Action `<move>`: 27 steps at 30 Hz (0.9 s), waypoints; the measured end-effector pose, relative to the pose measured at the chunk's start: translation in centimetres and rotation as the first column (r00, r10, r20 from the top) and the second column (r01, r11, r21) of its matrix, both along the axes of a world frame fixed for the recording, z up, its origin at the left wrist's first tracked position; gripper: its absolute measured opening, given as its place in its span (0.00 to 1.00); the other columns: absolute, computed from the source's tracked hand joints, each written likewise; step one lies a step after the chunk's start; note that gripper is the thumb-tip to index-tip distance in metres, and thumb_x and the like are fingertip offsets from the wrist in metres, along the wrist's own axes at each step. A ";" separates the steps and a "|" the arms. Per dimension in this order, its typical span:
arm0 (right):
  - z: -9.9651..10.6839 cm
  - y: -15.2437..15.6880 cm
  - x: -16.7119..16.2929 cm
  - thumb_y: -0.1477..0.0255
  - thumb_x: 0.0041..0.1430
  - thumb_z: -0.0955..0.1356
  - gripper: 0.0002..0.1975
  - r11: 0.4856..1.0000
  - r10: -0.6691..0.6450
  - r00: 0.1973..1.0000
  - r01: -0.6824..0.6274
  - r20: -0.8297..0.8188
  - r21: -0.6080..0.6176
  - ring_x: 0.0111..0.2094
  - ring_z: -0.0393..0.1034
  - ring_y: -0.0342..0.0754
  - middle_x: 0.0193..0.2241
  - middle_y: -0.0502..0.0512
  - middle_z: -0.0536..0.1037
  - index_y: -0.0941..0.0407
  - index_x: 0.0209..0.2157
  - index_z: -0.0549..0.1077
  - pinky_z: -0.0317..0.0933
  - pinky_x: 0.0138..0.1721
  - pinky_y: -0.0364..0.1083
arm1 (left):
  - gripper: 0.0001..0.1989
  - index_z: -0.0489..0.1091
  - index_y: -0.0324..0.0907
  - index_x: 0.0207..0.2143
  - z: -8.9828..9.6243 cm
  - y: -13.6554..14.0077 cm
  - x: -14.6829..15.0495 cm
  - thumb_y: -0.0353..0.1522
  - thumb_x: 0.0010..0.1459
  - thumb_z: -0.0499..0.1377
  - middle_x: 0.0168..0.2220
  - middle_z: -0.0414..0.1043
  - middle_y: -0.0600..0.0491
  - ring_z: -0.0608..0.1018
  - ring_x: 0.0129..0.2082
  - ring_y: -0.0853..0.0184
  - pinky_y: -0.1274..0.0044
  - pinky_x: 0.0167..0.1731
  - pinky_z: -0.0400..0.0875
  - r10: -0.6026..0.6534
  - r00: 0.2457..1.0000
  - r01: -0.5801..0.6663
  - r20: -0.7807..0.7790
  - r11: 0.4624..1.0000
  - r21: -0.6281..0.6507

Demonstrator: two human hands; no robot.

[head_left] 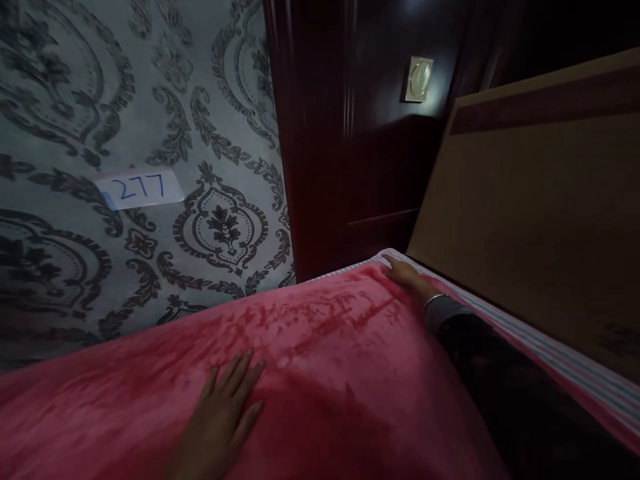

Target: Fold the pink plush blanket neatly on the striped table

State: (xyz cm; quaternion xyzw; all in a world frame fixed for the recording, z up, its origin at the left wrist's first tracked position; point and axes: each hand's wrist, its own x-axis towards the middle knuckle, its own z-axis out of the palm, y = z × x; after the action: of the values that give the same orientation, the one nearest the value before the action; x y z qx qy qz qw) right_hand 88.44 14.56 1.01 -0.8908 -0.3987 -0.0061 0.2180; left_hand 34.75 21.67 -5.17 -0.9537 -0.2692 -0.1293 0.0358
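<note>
A red plush blanket (310,320) is spread over a bed or mattress. On top of it my left hand (223,407) lies flat, palm down, with the fingers spread. My right hand (407,275) reaches to the far corner and touches the blanket's edge there, its fingers stretched out. Under the blanket, a striped sheet (543,350) shows along the right side and at the corner. A bracelet circles my right wrist, below a dark sleeve (505,373).
Patterned grey wallpaper (220,223) covers the wall at left, with a paper marked 277 (143,189) on it. Dark red wood panelling (345,167) carries a square switch plate (419,79). A large brown cardboard sheet or box (540,200) leans along the right side.
</note>
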 end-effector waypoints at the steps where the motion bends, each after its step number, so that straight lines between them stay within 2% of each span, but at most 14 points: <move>1: -0.1 0.2 0.0 0.73 0.56 0.69 0.29 0.999 0.025 1.000 -0.025 -0.001 -0.031 0.49 0.74 0.54 0.50 0.60 0.79 0.56 0.61 0.70 0.65 0.48 0.45 | 0.30 0.50 0.56 0.69 0.0 -0.1 0.0 0.41 0.67 0.50 0.69 0.55 0.52 0.60 0.68 0.55 0.53 0.66 0.52 -0.007 1.000 0.007 0.001 1.000 0.002; 5: -0.1 0.5 -0.3 0.72 0.58 0.68 0.19 0.997 0.036 0.998 -0.032 0.051 -0.076 0.48 0.73 0.56 0.47 0.62 0.80 0.57 0.51 0.77 0.64 0.47 0.45 | 0.30 0.50 0.57 0.70 0.1 -0.3 0.0 0.41 0.66 0.50 0.68 0.56 0.53 0.62 0.67 0.54 0.52 0.66 0.52 -0.006 1.000 0.005 0.022 1.000 0.018; 9: 1.4 1.1 -0.6 0.76 0.65 0.59 0.21 0.994 -0.101 0.985 0.104 0.141 -0.014 0.50 0.72 0.59 0.49 0.70 0.77 0.61 0.55 0.72 0.62 0.49 0.51 | 0.32 0.49 0.57 0.70 0.7 -0.7 0.1 0.41 0.65 0.51 0.68 0.57 0.53 0.61 0.67 0.54 0.50 0.66 0.50 0.011 0.999 -0.013 0.049 1.000 0.026; 13: 2.7 2.8 -0.3 0.77 0.67 0.57 0.21 0.979 -0.205 0.961 0.201 0.185 0.040 0.48 0.73 0.59 0.47 0.72 0.77 0.61 0.56 0.71 0.63 0.47 0.51 | 0.30 0.53 0.60 0.68 1.0 -1.1 0.2 0.42 0.64 0.53 0.68 0.57 0.55 0.60 0.68 0.53 0.49 0.66 0.48 0.039 0.996 -0.042 0.075 0.998 0.045; 15: 2.1 3.7 -0.3 0.78 0.67 0.56 0.21 0.979 -0.205 0.963 0.205 0.175 0.017 0.49 0.73 0.60 0.47 0.73 0.77 0.62 0.55 0.72 0.64 0.46 0.51 | 0.30 0.55 0.60 0.67 0.7 -1.2 0.2 0.42 0.63 0.53 0.68 0.57 0.55 0.60 0.68 0.52 0.50 0.66 0.49 0.057 0.996 -0.059 0.061 0.998 0.027; 18: -0.1 4.7 -0.2 0.79 0.66 0.55 0.22 0.985 -0.161 0.977 0.167 0.144 -0.034 0.50 0.73 0.61 0.48 0.75 0.76 0.65 0.54 0.73 0.64 0.47 0.52 | 0.30 0.56 0.59 0.67 0.1 -1.2 0.1 0.42 0.63 0.53 0.68 0.56 0.55 0.59 0.68 0.52 0.50 0.66 0.50 0.078 0.996 -0.079 0.044 0.997 0.020; 21: -2.0 4.7 0.3 0.80 0.66 0.56 0.23 0.991 -0.116 0.985 0.123 0.124 -0.055 0.52 0.72 0.58 0.52 0.72 0.75 0.63 0.58 0.71 0.63 0.51 0.50 | 0.30 0.54 0.59 0.68 -0.2 -1.1 0.0 0.43 0.64 0.52 0.69 0.54 0.56 0.59 0.68 0.51 0.50 0.66 0.51 0.070 0.997 -0.072 0.037 0.997 0.039; 24: -2.2 3.3 1.4 0.79 0.64 0.60 0.26 0.990 -0.120 0.985 0.127 0.126 -0.056 0.56 0.68 0.55 0.57 0.67 0.72 0.57 0.64 0.65 0.61 0.54 0.49 | 0.31 0.51 0.60 0.69 -0.2 -0.8 -0.1 0.43 0.64 0.52 0.69 0.54 0.56 0.59 0.68 0.51 0.50 0.65 0.52 0.050 0.998 -0.052 0.026 0.997 0.049; 27: -1.7 0.8 2.8 0.76 0.65 0.60 0.23 0.965 -0.236 0.965 0.246 0.111 -0.090 0.57 0.67 0.62 0.55 0.74 0.72 0.62 0.59 0.70 0.63 0.52 0.55 | 0.30 0.52 0.60 0.68 -0.4 -0.4 0.0 0.43 0.64 0.51 0.69 0.55 0.56 0.60 0.68 0.51 0.49 0.64 0.54 0.050 0.998 -0.052 0.038 0.998 0.048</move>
State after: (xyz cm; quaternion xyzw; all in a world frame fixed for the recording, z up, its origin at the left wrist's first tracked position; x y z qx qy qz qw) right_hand 91.21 15.34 -0.65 -0.9413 -0.2974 -0.0566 0.1493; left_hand 34.73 21.29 -5.61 -0.9428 -0.2907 -0.1525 0.0573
